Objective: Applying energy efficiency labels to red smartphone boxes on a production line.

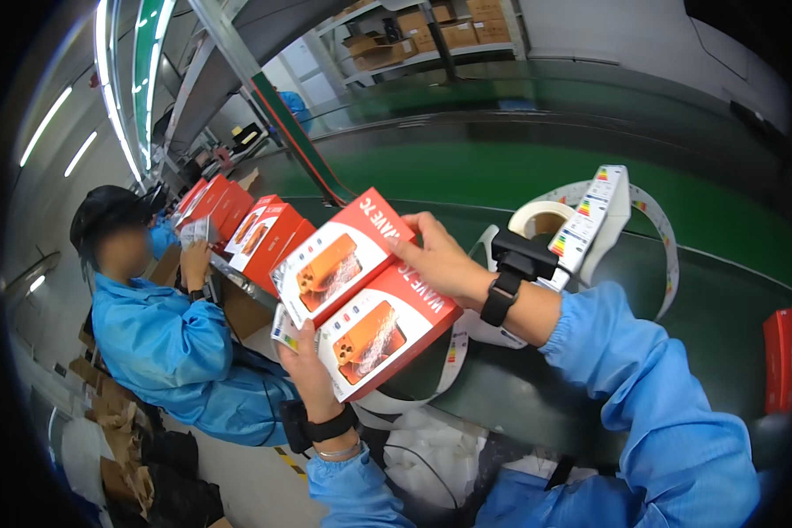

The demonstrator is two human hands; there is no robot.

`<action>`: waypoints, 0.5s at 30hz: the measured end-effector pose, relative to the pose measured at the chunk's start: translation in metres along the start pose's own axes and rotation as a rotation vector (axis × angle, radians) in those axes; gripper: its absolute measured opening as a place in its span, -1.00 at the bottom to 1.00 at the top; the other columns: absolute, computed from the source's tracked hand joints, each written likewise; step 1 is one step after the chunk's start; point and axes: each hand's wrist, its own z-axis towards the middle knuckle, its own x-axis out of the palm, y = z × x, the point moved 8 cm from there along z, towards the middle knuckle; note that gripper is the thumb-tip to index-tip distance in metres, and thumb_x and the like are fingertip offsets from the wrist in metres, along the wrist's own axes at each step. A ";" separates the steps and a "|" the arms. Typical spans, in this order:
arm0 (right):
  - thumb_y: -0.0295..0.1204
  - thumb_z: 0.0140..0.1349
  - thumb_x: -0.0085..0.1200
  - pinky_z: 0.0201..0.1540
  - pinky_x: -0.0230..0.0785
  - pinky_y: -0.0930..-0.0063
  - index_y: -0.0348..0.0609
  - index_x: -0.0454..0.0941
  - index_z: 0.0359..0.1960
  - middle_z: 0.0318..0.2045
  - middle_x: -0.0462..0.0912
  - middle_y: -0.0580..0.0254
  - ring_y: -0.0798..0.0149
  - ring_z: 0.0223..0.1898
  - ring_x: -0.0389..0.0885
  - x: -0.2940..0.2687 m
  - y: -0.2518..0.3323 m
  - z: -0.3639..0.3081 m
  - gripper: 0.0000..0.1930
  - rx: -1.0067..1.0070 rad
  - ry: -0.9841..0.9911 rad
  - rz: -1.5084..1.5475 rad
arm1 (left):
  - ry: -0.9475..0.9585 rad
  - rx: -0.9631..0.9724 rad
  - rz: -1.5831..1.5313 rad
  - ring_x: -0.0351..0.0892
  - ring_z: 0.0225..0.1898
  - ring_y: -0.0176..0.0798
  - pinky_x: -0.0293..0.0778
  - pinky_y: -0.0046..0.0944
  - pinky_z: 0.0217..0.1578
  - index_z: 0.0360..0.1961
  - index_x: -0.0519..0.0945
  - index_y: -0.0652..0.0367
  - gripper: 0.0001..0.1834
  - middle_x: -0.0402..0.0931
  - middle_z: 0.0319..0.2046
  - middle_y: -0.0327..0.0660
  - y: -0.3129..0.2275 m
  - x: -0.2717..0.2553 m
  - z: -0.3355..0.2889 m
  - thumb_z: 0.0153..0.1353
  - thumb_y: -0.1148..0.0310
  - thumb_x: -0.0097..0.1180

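Note:
Two red and white phone boxes (334,264) (383,334) are held side by side in front of me, each with an orange phone pictured on its face. My left hand (312,365) is closed on the lower left edges of the boxes. At their upper right ends, my right hand (436,255) grips with the thumb over the top face. A small white label with coloured bars (283,327) shows beside my left fingers; whether it is stuck to a box or held, I cannot tell. To the right, a white label dispenser (597,220) carries a label strip (663,229) and a roll (541,218).
Several red boxes (268,238) stand in a row on the left of the dark green bench (519,387). More red boxes (785,356) sit at the far right. A co-worker in a blue smock (167,326) works at left. A metal post (273,114) rises behind the boxes.

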 end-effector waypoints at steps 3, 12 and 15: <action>-0.21 0.23 -0.08 -0.11 0.39 0.48 -0.35 0.13 0.00 -0.08 0.31 0.00 0.30 -0.10 0.42 -0.032 0.025 -0.039 -0.52 0.049 -0.047 0.212 | 0.097 0.109 -0.035 0.44 -0.11 -0.29 0.38 -0.35 -0.11 0.10 0.22 0.36 -0.55 0.35 -0.02 -0.04 -0.047 0.036 -0.025 0.18 0.48 -0.06; -0.31 0.26 -0.09 -0.08 0.40 0.54 -0.22 0.12 0.01 -0.09 0.37 0.16 0.46 -0.11 0.44 -0.173 0.051 -0.218 -0.62 -0.006 -0.476 0.329 | 0.424 -0.031 -0.138 0.45 -0.11 -0.29 0.38 -0.33 -0.11 0.06 0.27 0.38 -0.55 0.38 -0.06 -0.06 -0.050 0.162 -0.138 0.15 0.42 -0.03; -0.34 0.24 -0.07 -0.16 0.45 0.47 -0.21 0.05 0.03 -0.09 0.37 0.05 0.37 -0.17 0.50 -0.219 0.072 -0.285 -0.57 -0.228 -0.585 0.254 | 0.560 0.057 -0.277 0.31 0.05 -0.21 0.23 -0.24 0.05 0.17 0.17 0.35 -0.43 0.27 0.06 -0.03 -0.033 0.208 -0.191 0.11 0.42 -0.05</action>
